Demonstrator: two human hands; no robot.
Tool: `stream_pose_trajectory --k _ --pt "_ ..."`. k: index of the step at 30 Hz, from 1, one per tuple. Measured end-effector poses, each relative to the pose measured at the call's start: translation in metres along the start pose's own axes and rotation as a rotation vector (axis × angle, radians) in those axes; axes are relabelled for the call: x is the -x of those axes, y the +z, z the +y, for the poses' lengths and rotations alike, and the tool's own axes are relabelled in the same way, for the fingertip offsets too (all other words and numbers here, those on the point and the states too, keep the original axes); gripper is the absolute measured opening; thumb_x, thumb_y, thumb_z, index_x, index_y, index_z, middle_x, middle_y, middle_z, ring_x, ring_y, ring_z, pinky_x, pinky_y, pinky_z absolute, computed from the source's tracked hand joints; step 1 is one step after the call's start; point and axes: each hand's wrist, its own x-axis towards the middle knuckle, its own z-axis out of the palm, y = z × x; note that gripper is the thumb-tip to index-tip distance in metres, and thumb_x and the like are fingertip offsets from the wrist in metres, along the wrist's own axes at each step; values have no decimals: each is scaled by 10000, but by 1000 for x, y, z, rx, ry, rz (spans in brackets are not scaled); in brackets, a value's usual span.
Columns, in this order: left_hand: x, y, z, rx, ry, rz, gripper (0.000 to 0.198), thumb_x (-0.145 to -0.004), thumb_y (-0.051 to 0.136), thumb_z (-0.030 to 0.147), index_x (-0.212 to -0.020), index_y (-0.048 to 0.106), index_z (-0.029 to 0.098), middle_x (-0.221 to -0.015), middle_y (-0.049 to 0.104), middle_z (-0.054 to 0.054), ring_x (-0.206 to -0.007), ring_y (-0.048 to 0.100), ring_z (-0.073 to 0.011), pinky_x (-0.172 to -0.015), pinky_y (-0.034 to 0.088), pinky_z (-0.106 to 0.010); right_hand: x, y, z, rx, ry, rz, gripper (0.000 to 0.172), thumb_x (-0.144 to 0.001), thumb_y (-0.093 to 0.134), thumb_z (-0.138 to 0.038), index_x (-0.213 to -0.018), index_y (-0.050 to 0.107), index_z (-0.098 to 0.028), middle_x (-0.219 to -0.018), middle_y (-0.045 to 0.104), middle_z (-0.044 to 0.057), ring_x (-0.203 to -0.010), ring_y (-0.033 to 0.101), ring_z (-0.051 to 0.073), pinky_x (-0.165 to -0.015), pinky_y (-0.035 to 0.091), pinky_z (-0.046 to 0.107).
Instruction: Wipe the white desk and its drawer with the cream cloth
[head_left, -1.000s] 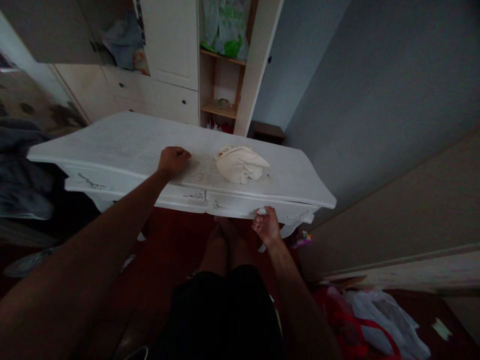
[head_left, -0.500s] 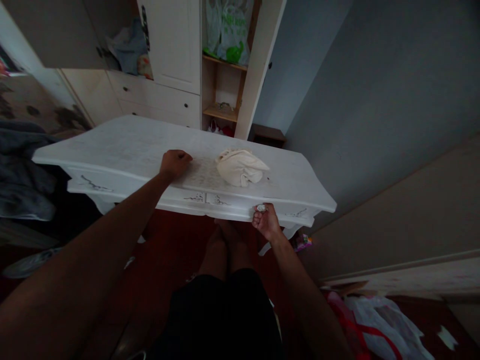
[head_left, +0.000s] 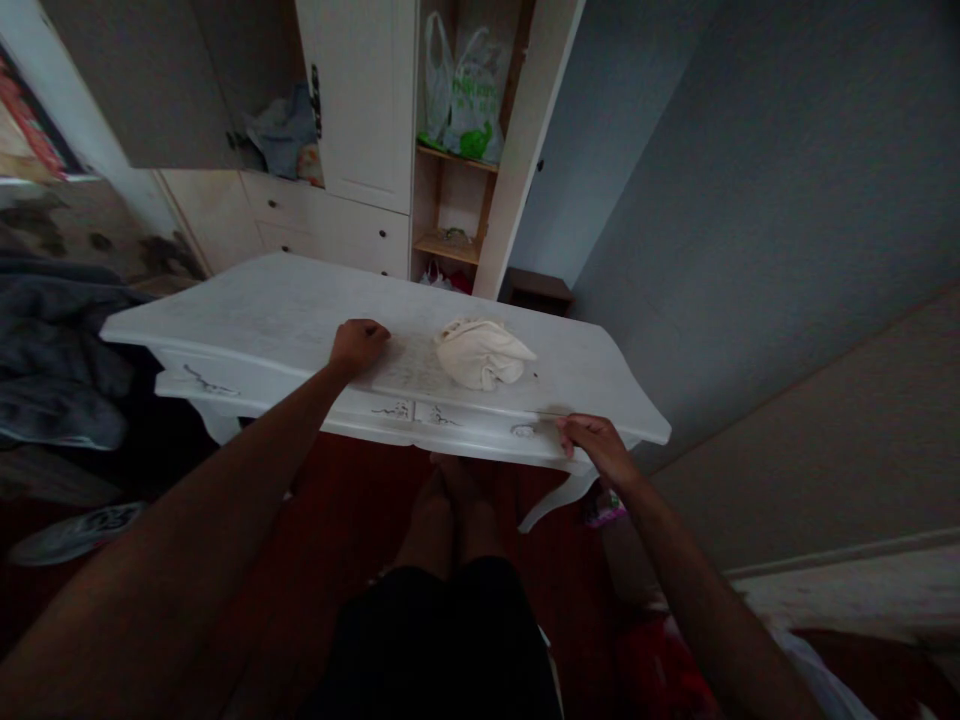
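A white table (head_left: pixel 300 300) with carved drawer fronts stands before me. My left hand (head_left: pixel 361 345) rests on its top near the front edge, fingers curled in, with nothing visible in them. My right hand (head_left: pixel 592 440) is at the right end of the front, its partly bent fingers a little apart and touching the drawer front (head_left: pixel 480 428) near its upper edge. Left of these fingers, the ornate drawer pull (head_left: pixel 523 431) is free of the hand. A crumpled cream cloth (head_left: pixel 486 355) lies on the tabletop between my hands.
Behind the table stands a white wardrobe (head_left: pixel 364 110) with open doors and plastic bags (head_left: pixel 469 105) on a shelf. Grey fabric (head_left: pixel 60 340) is heaped at left, above a shoe (head_left: pixel 75 532). A wall (head_left: pixel 787 250) bounds the right side. My legs are under the table's front.
My right hand has let go of the drawer pull and shifted right along the drawer front. My left hand stays on the tabletop. The view has tilted up slightly.
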Motion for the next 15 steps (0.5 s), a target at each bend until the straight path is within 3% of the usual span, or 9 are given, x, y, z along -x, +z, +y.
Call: stream_pose_trajectory --k 2,4,7,9,15 --pt "0 0 0 -10 8 -1 359 -758 502 332 -853 783 130 -854 741 -101 -856 655 -246 -755 462 -301 -22 -21 -14 108 -69 54 546 -825 646 -543 -421 517 -198 -402 473 -20 -433 403 89 -539 375 264" --pt "0 0 0 -16 18 4 367 -753 500 338 -846 785 127 -845 741 -100 -852 656 -248 -745 463 -297 -47 -40 -15 198 -77 159 594 -841 613 -580 -399 497 -201 -373 439 -21 -406 369 83 -521 361 265" --pt "0 0 0 -36 11 10 366 -758 494 342 -842 785 136 -821 738 -90 -827 654 -245 -726 462 -296 -84 -65 2 239 -54 310 584 -777 648 -640 -414 507 -206 -385 498 -1 -402 410 99 -488 354 265" --pt "1 -1 0 -42 -1 4 357 -764 492 337 -840 783 144 -813 736 -91 -816 652 -243 -719 460 -299 -101 -77 19 257 -28 328 590 -753 644 -674 -421 521 -202 -412 551 23 -411 453 111 -484 371 266" --pt "0 -1 -1 -44 -2 2 339 -765 498 340 -811 769 142 -804 728 -96 -785 640 -236 -702 446 -308 -107 -87 47 294 -86 410 579 -772 612 -676 -476 610 -179 -515 647 63 -496 552 141 -551 440 274"
